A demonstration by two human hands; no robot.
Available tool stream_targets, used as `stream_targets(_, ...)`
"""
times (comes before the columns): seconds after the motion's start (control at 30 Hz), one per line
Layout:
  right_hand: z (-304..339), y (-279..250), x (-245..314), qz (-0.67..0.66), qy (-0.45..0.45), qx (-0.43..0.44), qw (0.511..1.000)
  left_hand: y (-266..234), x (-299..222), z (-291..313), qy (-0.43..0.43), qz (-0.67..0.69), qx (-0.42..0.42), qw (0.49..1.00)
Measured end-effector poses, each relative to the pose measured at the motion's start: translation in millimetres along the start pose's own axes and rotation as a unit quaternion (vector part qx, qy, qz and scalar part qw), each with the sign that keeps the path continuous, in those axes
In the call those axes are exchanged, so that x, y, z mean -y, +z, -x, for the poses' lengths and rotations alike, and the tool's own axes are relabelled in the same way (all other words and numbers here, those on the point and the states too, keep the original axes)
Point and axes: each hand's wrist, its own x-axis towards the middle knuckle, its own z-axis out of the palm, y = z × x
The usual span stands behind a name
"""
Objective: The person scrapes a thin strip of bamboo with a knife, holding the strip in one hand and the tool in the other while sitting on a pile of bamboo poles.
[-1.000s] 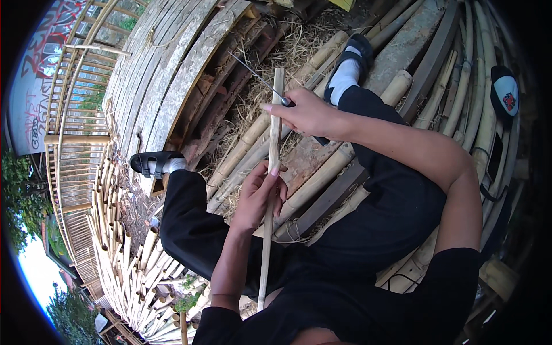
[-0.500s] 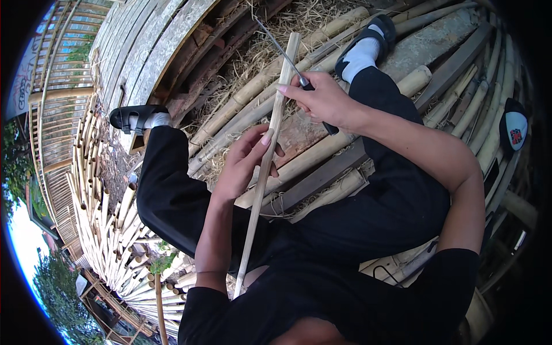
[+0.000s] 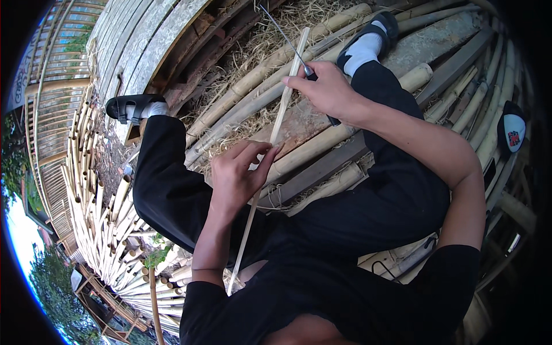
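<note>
A long pale bamboo strip (image 3: 283, 109) slants from between my feet down to my lap. My left hand (image 3: 237, 175) pinches it around mid-length, thumb and fingertips together on it. Farther up, my right hand (image 3: 332, 95) grips a knife (image 3: 283, 31) with a thin blade and a dark handle whose end sticks out below the palm. The right thumb presses against the strip, close to where the blade crosses it. The blade points away to the upper left. Whether its edge bites into the strip I cannot tell.
Bamboo poles (image 3: 236, 112) and dark planks (image 3: 313, 178) lie under and between my legs, with shavings (image 3: 299, 29) strewn over them. A weathered wooden platform (image 3: 144, 40) stands at the upper left. Cut bamboo (image 3: 98, 213) is piled at the left. A loose sandal (image 3: 512, 127) lies at the right.
The strip has turned and now shows a narrower side. My left hand has shifted slightly down and left, its fingers now closed in a pinch. My right hand has risen a little with the knife.
</note>
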Motion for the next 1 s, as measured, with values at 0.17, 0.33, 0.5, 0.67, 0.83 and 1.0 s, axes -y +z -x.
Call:
stream_targets(0.17, -2, 6, 3, -0.007, 0.015, 0.014, 1.0, 4, 8, 14, 0.06, -0.035, -0.009, 0.998)
stream_targets(0.33, -2, 22, 14, 0.009, 0.011, 0.031, 0.999, 10, 30, 25, 0.062, -0.015, -0.071, 0.995)
stream_targets(0.5, -1, 39, 30, 0.035, 0.002, 0.027, 0.999, -2, 43, 32, -0.085, 0.123, -0.215, 0.965)
stream_targets(0.67, 2, 49, 51, 0.071, 0.01, 0.048, 0.996, -28, 54, 32, -0.169, 0.252, -0.165, 0.938)
stream_targets(0.83, 11, 68, 67, 0.141, -0.006, 0.039, 0.989, -27, 43, 48, -0.197, 0.565, 0.06, 0.799)
stream_targets(1.0, 17, 80, 91, 0.243, -0.088, 0.093, 0.962, -19, 66, 52, -0.218, 0.602, 0.064, 0.766)
